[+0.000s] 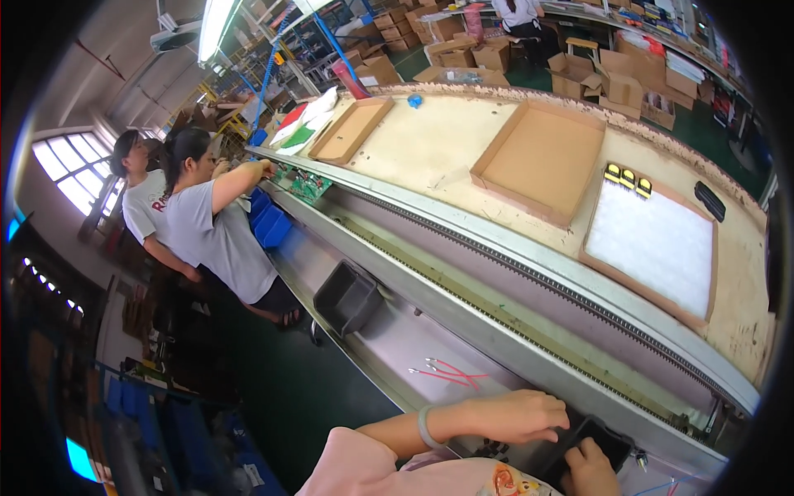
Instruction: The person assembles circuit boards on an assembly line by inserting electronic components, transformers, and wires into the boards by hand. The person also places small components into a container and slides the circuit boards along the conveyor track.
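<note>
Over a black plastic bin [614,440] at the lower right, my left hand [523,416] hovers with its fingers curled down and drawn together. Whatever it may pinch is hidden beneath the fingers. My right hand [592,469] is at the bin's near side, its fingers bent over the opening; any item in them is out of sight. The bin's contents are too dark to make out. To the left of my hands, several red wires [453,376] with metal ends lie on the metal work surface [397,331].
A grey-black bin [347,296] stands farther along the metal surface. Beyond the rail, a bench holds a cardboard tray [542,157] and a tray of white sheeting [653,240]. Two co-workers [207,215] stand at the left, near a green circuit board [304,185] and blue bins [266,219].
</note>
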The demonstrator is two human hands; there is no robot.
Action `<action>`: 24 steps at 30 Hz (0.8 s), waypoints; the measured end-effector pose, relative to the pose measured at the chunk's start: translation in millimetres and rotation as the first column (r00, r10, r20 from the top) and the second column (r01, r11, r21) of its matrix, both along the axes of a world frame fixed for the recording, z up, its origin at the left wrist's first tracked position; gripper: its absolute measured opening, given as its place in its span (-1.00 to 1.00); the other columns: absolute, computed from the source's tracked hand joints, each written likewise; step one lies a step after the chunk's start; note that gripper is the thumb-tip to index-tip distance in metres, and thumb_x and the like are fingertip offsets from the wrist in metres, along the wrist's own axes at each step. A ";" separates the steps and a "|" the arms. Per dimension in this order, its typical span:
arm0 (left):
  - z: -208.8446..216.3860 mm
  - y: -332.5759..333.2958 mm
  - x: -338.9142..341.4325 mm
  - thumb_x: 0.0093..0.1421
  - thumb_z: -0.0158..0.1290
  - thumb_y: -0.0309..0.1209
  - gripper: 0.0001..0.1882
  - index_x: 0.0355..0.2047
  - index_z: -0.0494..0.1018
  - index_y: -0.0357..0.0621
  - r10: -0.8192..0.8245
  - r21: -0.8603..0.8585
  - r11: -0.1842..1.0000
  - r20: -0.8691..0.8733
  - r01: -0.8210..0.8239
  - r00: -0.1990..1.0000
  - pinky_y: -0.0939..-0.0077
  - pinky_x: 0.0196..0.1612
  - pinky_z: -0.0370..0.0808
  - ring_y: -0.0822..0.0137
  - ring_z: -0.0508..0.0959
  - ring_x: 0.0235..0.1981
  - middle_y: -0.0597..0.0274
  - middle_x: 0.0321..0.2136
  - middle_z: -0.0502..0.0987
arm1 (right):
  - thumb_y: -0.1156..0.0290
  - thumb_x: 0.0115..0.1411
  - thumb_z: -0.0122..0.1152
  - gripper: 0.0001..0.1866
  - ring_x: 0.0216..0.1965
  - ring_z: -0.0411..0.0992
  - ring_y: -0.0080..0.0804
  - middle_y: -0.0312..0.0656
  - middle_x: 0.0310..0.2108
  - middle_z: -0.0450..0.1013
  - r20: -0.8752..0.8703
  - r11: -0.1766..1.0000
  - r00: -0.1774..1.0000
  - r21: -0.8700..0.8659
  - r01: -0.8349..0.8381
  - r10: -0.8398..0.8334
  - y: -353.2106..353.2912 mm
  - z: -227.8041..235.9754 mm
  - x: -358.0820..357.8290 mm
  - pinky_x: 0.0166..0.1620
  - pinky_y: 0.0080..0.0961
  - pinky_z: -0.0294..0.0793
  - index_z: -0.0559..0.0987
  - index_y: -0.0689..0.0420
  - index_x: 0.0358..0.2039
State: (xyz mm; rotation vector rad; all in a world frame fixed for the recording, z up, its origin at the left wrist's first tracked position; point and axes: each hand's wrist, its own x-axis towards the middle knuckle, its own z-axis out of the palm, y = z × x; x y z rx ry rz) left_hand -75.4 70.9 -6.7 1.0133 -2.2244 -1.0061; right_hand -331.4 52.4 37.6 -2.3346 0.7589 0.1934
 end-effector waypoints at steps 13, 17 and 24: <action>17.1 -13.9 -2.8 0.20 0.15 -0.65 -0.86 -0.22 0.58 -0.30 0.199 0.127 0.974 -0.068 -0.190 0.978 0.36 -0.30 0.59 0.17 0.65 -0.35 0.05 -0.34 0.61 | 0.87 -0.03 0.28 -0.59 -0.16 0.51 -0.38 0.04 -0.06 0.52 0.402 0.531 0.388 0.784 0.321 -0.829 -25.9 -3.6 -35.5 -0.09 -0.51 0.57 0.62 0.33 -0.12; 12.1 -3.3 -8.7 0.30 0.04 -0.66 -0.84 -0.13 0.55 -0.37 0.329 0.514 0.841 -0.240 -0.168 0.913 0.38 -0.21 0.66 0.24 0.68 -0.26 0.00 -0.27 0.64 | 0.89 -0.02 0.27 -0.60 -0.14 0.52 -0.40 0.03 -0.07 0.52 0.375 0.479 0.361 0.838 0.263 -0.854 -21.0 -9.0 -35.7 -0.06 -0.52 0.58 0.62 0.34 -0.13; 19.2 -2.4 -25.8 0.40 -0.05 -0.60 -0.58 0.24 0.25 -0.35 0.364 0.743 0.642 -0.510 0.187 0.779 0.24 0.01 0.64 0.06 0.63 0.01 -0.16 0.01 0.54 | 0.85 0.04 0.29 -0.64 -0.11 0.53 -0.36 -0.02 -0.06 0.49 0.462 0.578 0.400 0.777 0.248 -0.792 -20.0 -2.4 -15.6 -0.07 -0.50 0.60 0.60 0.32 -0.12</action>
